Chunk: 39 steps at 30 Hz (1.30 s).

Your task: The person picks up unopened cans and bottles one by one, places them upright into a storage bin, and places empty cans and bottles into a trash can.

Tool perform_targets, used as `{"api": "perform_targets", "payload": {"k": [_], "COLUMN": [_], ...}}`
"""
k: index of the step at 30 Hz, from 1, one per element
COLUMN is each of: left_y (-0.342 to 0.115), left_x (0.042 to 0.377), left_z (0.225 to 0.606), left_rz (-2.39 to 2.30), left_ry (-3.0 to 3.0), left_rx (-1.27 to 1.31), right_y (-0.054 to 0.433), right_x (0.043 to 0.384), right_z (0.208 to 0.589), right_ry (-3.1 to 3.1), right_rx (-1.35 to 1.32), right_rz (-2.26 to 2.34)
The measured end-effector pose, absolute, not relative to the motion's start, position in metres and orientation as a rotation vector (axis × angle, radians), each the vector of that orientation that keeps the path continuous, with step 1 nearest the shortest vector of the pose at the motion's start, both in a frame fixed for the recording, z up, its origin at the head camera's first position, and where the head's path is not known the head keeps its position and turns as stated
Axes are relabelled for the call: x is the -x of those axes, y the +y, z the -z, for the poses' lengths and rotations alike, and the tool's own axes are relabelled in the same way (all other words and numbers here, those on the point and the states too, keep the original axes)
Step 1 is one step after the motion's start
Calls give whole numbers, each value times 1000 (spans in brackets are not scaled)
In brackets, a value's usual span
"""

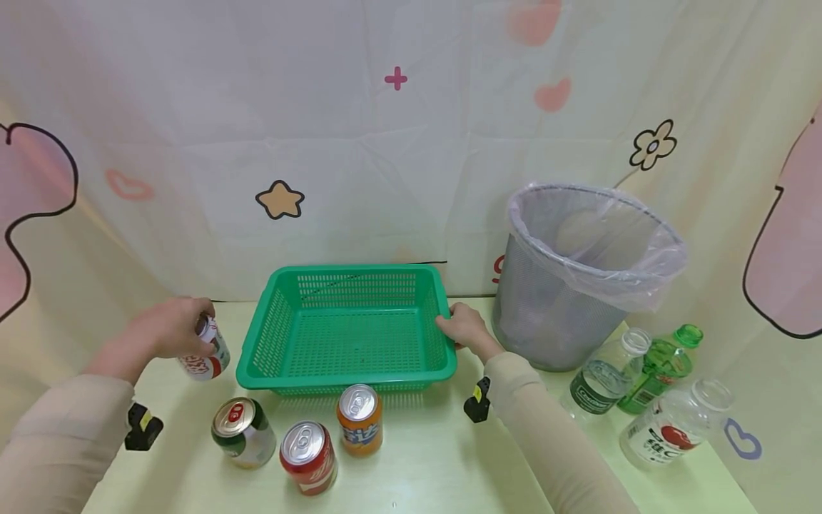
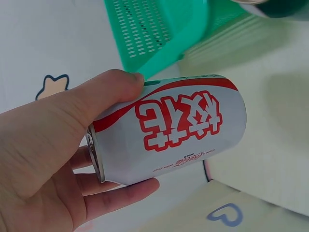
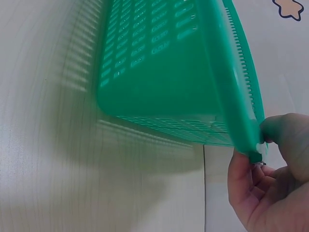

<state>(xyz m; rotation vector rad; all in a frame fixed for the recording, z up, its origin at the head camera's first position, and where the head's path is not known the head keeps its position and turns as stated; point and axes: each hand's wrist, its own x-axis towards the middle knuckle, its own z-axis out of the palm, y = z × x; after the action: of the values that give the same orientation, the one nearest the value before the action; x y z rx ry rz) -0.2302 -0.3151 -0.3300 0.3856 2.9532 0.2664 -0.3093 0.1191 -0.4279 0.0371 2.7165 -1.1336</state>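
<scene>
Held tilted at the left over a pale wood-grained table [image 1: 437,464]: a white cylindrical metal drink can [image 2: 183,128] with red lettering, just beside a green rectangular perforated plastic basket [image 1: 356,346]. Likely stiff but thin-walled, smooth, a little slippery and easy to dent if squeezed hard; weight uncertain, with no way to tell whether full or empty. Best taken round the sides near the lidded end. Gripped there by the left hand [image 1: 175,330]: thumb along one side, fingers curled round the other, spread about as wide as the can. The basket, probably light and slightly flexible, best taken by its rim. Pinched at the right rim by the right hand [image 1: 467,327], thumb over the edge, fingers curled beneath. In front of the basket, upright, from left to right: a green-and-white metal can [image 1: 247,442], a red metal can [image 1: 309,460], an orange metal can [image 1: 360,428]. Beyond the right hand, a grey mesh waste bin [image 1: 539,314] with a clear liner; beside it, three plastic bottles [image 1: 658,371], one green, two clear.
</scene>
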Motion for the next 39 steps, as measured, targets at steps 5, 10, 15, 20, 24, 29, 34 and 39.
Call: {"api": "perform_targets", "payload": {"k": [5,10,15,20,24,29,34,39], "left_y": [-312,-308,-302,-295,-290,-281,-271,-261], "left_x": [236,240,244,253,260,266,267,270], "left_z": [316,305,296,288,281,272,265,263], "left_rz": [-268,-279,-278,-230,-208,-214,-210,-177], "left_ry": [2967,2976,2997,3000,2995,3001,2993,2981], "left_rx": [-414,-407,-420,-440,-427,-399,-367,-391], "right_y": [120,120,119,119,119,119,118,118], "right_x": [312,314,312,311,311,312,314,314], "right_z": [429,430,429,428,429,431,434,434], "right_ry": [2721,2720,2728,2728,2729,2737,2735,2736], "right_rx": [-47,-54,-43,-41,-46,-40,-42,-50], "right_rz": [1128,1123,1117,1116,1111,1107,1109,1115]}}
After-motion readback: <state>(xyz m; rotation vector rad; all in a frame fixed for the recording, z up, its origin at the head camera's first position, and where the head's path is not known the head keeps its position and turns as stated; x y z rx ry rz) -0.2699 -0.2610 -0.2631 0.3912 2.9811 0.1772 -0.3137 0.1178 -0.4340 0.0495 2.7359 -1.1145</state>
